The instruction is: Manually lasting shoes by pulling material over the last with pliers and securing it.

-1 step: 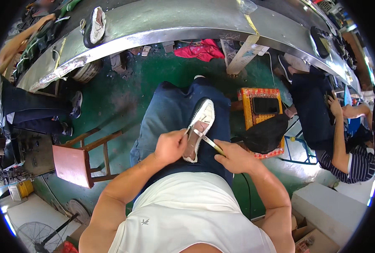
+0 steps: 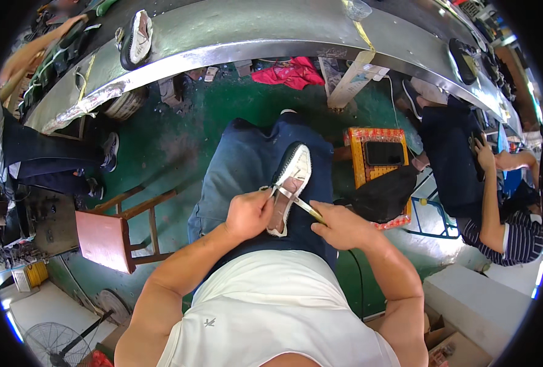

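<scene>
A shoe (image 2: pixel 297 168) with a dark outer edge lies sole up across my jeans, toe pointing away from me. Its pale upper edge is folded in around a brown insole board (image 2: pixel 282 213). My left hand (image 2: pixel 248 213) is closed at the shoe's left side, fingers pinching its edge. My right hand (image 2: pixel 343 225) grips the handles of metal pincers (image 2: pixel 303 205), whose head reaches across the shoe to the left edge, close to my left fingertips. What the jaws hold is too small to tell.
A metal-topped bench (image 2: pixel 253 27) runs across the far side, bearing another shoe (image 2: pixel 138 40). At left stands a wooden stool (image 2: pixel 105 240); at right, a phone (image 2: pixel 384 153) and black cloth (image 2: pixel 384 194) lie on an orange seat. Co-workers sit left and right (image 2: pixel 448 153).
The pincers' head has tilted slightly and shifted a little left over the shoe's edge. Both hands keep their grip.
</scene>
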`<state>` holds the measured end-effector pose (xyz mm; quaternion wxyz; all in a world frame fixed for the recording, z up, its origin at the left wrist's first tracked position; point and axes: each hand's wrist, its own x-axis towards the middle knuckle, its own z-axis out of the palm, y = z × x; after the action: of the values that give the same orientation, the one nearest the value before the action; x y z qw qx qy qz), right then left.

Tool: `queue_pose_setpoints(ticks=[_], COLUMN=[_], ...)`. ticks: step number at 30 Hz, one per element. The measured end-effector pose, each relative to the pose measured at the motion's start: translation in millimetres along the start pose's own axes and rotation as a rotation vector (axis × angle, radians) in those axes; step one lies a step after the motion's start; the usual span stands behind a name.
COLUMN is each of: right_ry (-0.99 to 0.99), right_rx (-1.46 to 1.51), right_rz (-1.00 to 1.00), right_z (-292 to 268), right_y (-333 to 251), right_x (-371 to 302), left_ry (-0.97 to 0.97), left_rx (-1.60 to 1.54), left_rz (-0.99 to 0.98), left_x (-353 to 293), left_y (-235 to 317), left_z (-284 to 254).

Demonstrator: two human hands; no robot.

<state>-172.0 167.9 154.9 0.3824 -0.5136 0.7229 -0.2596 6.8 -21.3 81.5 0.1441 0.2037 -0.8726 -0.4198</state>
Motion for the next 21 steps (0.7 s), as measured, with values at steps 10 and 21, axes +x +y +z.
queue_pose_setpoints(ticks=[10, 21], right_ry=[-0.189, 0.034], right_rx=[-0.252, 0.177], right_rz=[0.163, 0.336], right_z=[8, 38], right_y=[3, 13], right_x=[29, 22], left_ry=[-0.15, -0.043], left_rx=[-1.228, -0.62], left_rz=[-0.542, -0.34], left_x=[-11, -4], left_y=[-50, -65], left_z=[43, 60])
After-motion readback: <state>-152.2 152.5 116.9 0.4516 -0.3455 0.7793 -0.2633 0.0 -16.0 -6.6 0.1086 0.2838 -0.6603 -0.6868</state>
